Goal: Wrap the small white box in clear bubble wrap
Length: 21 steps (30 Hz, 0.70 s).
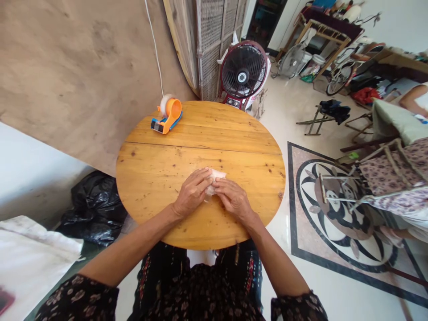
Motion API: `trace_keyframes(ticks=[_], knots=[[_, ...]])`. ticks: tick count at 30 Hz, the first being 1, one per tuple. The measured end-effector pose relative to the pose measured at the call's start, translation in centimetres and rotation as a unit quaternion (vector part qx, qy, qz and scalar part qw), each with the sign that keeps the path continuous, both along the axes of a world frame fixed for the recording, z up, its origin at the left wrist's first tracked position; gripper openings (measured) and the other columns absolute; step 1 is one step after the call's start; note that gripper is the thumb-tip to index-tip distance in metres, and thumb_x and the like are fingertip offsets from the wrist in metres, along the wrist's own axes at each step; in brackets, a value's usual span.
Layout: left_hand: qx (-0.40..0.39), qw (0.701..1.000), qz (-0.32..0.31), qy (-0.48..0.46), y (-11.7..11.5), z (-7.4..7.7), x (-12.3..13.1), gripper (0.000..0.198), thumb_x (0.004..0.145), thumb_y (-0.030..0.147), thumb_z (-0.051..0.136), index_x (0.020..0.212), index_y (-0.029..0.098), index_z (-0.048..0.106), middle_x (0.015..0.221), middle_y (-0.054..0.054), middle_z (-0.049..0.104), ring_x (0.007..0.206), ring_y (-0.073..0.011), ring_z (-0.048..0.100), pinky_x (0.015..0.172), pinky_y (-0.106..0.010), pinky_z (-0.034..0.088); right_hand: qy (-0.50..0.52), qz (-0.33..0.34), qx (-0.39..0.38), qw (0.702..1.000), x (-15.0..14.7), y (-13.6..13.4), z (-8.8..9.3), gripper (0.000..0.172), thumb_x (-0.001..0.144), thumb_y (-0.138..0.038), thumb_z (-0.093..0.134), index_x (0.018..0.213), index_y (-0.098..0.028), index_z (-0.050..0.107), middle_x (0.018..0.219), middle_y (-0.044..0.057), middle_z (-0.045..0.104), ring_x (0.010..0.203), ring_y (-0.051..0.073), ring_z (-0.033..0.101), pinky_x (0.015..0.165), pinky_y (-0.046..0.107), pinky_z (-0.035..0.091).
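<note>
A small, whitish, crumpled piece of thin wrap (218, 174) lies on the round wooden table (200, 151), between my two hands. Whether something is inside it is hidden. My left hand (193, 191) grips its left side, fingers bent over the top. From the right, my right hand (233, 197) presses its fingers onto the same piece, the fingertips of both hands close together. Part of the wrap sticks out beyond the fingers, and a see-through edge shows below them. Toward the table's far left edge stands an orange and blue tape dispenser (173, 115) with a roll of tape.
An electric fan (243, 73) stands just behind the table. Black plastic bags (95, 205) sit at the left. A folding stool (317, 119) is on the floor to the right. At the far right another person's arm (414, 100) shows beside a cloth-covered surface.
</note>
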<state>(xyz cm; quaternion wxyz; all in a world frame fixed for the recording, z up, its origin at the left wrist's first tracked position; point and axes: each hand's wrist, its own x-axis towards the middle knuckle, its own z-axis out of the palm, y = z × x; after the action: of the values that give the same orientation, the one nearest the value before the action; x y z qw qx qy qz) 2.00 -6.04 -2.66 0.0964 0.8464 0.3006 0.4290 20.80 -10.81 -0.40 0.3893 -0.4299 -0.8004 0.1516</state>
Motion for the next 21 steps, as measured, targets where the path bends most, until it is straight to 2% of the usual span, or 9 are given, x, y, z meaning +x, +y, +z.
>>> trace_keyframes(ticks=[5,8,11,16,21], knots=[[0.015,1.000,0.000,-0.001,0.1,0.0,0.1,0.027,0.085,0.006,0.051,0.106,0.017,0.065,0.121,-0.012,0.064,0.126,-0.0245,0.051,0.103,-0.048,0.047,-0.091,-0.020,0.023,0.995,1.1,-0.4,0.3,0.038,0.086,-0.018,0.054,0.123,-0.025,0.056,0.128,0.009,0.061,0.130,0.024,0.046,0.104,0.049,0.041],[0.016,1.000,0.003,-0.001,0.0,0.2,0.2,0.027,0.085,0.006,0.051,0.104,0.017,0.065,0.120,-0.012,0.065,0.126,-0.0246,0.051,0.102,-0.048,0.047,-0.132,-0.036,0.019,0.990,1.6,0.1,0.2,0.051,0.085,-0.020,0.056,0.135,-0.024,0.047,0.143,0.013,0.045,0.136,0.027,0.037,0.106,0.051,0.039],[0.011,1.000,0.008,-0.003,0.0,0.3,0.3,0.028,0.086,0.007,0.050,0.105,0.018,0.066,0.120,-0.011,0.065,0.125,-0.0246,0.052,0.101,-0.047,0.048,-0.166,-0.026,0.000,0.986,1.5,0.9,-0.3,0.054,0.085,-0.016,0.053,0.138,-0.026,0.044,0.150,0.012,0.035,0.137,0.029,0.034,0.107,0.052,0.038],[0.014,1.000,0.012,-0.001,0.2,0.3,0.2,0.027,0.086,0.008,0.049,0.105,0.019,0.065,0.117,-0.010,0.066,0.122,-0.0239,0.054,0.098,-0.044,0.050,-0.145,-0.035,-0.001,0.989,1.0,1.6,-1.0,0.052,0.086,-0.013,0.049,0.137,-0.027,0.047,0.145,0.013,0.042,0.131,0.028,0.042,0.104,0.051,0.042],[-0.015,1.000,-0.007,-0.018,-0.4,1.3,0.3,0.028,0.084,0.006,0.050,0.106,0.018,0.063,0.113,-0.010,0.065,0.115,-0.0223,0.055,0.097,-0.043,0.049,-0.070,-0.026,-0.045,0.996,0.9,1.3,-0.2,0.048,0.086,-0.018,0.054,0.133,-0.026,0.052,0.141,0.012,0.047,0.130,0.025,0.045,0.107,0.046,0.040]])
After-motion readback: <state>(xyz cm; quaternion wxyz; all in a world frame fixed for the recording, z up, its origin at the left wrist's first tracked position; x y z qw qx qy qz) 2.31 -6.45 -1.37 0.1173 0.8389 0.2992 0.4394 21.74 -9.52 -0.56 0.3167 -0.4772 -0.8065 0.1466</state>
